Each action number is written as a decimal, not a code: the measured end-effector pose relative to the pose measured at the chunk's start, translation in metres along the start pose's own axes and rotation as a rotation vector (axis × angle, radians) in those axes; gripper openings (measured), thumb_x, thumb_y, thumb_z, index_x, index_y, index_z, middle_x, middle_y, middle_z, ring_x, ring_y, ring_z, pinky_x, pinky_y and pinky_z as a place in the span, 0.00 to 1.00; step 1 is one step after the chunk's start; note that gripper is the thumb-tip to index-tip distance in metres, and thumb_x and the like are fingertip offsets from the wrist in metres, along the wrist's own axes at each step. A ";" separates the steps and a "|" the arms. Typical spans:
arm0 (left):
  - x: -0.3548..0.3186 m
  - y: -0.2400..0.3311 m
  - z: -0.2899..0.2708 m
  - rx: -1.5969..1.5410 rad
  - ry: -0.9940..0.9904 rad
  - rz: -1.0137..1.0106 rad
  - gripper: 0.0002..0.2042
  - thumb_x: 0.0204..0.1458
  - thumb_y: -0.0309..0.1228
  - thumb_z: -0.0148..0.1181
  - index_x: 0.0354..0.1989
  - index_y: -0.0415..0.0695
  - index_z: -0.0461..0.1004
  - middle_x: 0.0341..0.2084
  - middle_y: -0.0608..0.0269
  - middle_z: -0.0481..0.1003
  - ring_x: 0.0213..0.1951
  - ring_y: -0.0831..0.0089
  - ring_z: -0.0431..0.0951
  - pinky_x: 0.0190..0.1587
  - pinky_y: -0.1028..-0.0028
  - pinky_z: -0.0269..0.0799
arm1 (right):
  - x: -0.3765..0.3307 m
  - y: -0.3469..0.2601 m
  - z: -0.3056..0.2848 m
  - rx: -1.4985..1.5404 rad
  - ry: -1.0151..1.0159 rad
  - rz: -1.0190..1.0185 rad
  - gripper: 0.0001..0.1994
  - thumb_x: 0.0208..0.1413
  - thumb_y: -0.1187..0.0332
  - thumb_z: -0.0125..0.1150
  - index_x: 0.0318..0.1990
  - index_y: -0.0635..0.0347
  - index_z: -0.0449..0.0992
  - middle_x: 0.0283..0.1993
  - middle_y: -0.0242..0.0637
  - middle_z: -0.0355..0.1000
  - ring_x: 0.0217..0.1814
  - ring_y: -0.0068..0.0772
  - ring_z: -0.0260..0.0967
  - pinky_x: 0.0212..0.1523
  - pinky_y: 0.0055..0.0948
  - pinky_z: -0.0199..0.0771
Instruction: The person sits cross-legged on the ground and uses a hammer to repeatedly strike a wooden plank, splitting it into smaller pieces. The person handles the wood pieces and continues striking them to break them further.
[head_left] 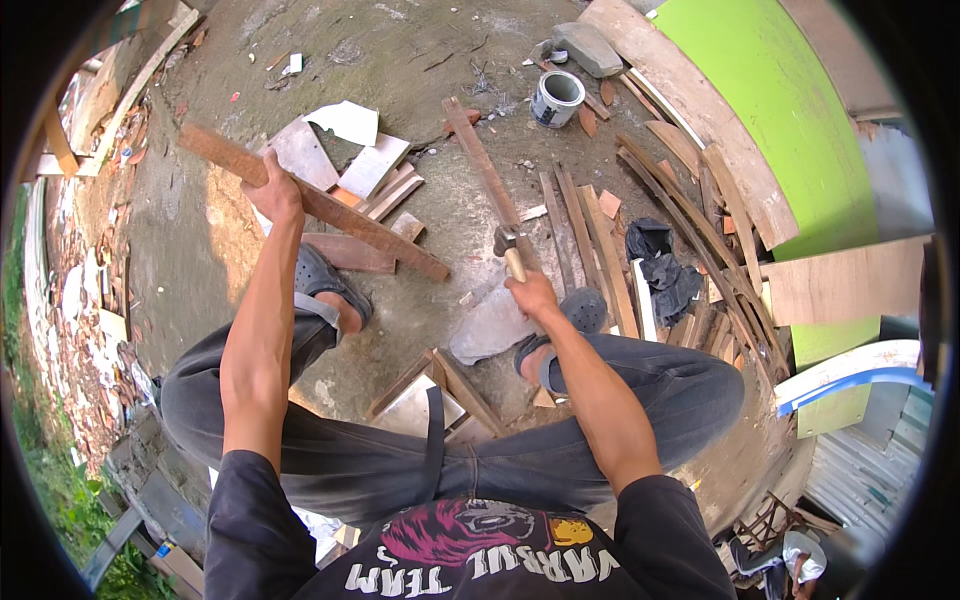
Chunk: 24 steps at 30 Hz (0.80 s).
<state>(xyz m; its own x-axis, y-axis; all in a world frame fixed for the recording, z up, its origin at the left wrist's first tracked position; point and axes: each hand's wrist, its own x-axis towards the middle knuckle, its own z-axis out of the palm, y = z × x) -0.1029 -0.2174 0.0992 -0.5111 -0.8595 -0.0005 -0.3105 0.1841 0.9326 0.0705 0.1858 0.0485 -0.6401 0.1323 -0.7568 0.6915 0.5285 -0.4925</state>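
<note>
My left hand [274, 193] is closed around a reddish-brown wooden plank [365, 230], which slants from upper left down toward the middle, raised off the ground. With my right hand [531, 296] I grip the light wooden handle of a hammer [513, 250]; its metal head lies over the lower end of another narrow wooden board [483, 165]. Whether the head touches that board I cannot tell. Below the hammer, beside my right shoe, sits a flat grey stone slab [488, 328]. Short wood offcuts [374, 163] are piled just beyond the plank in my left hand.
Several long wood strips [605, 255] lie to the right, near a black plastic bag [665, 270]. An open paint can [557, 99] and a grey stone block [588, 49] stand farther off. A green panel [770, 110] borders the right. Another person [802, 560] shows at the lower right.
</note>
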 end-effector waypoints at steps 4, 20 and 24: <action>-0.016 -0.001 -0.016 -0.017 0.068 -0.111 0.39 0.48 0.51 0.65 0.58 0.28 0.63 0.47 0.44 0.74 0.48 0.54 0.77 0.54 0.61 0.70 | -0.004 -0.004 -0.050 -0.030 0.098 -0.011 0.15 0.54 0.61 0.60 0.36 0.69 0.77 0.16 0.37 0.68 0.14 0.33 0.69 0.14 0.36 0.70; -0.115 -0.079 0.025 -0.298 0.147 -0.855 0.42 0.51 0.56 0.54 0.61 0.26 0.62 0.55 0.42 0.70 0.50 0.50 0.75 0.53 0.55 0.71 | -0.010 0.048 -0.053 0.511 0.382 0.070 0.18 0.54 0.55 0.68 0.38 0.65 0.78 0.24 0.39 0.77 0.14 0.28 0.68 0.14 0.31 0.66; -0.097 -0.129 0.006 -0.260 0.008 -0.883 0.42 0.51 0.56 0.53 0.62 0.27 0.61 0.57 0.46 0.68 0.51 0.52 0.74 0.52 0.53 0.72 | 0.017 0.040 -0.042 0.364 0.454 0.082 0.24 0.50 0.49 0.71 0.38 0.64 0.79 0.26 0.42 0.77 0.16 0.34 0.71 0.20 0.36 0.69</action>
<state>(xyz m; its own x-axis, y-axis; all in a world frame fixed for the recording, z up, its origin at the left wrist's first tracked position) -0.0182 -0.1549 -0.0233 -0.1680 -0.6407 -0.7492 -0.3948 -0.6527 0.6466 0.0732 0.2442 0.0341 -0.6034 0.5489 -0.5785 0.7640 0.1899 -0.6167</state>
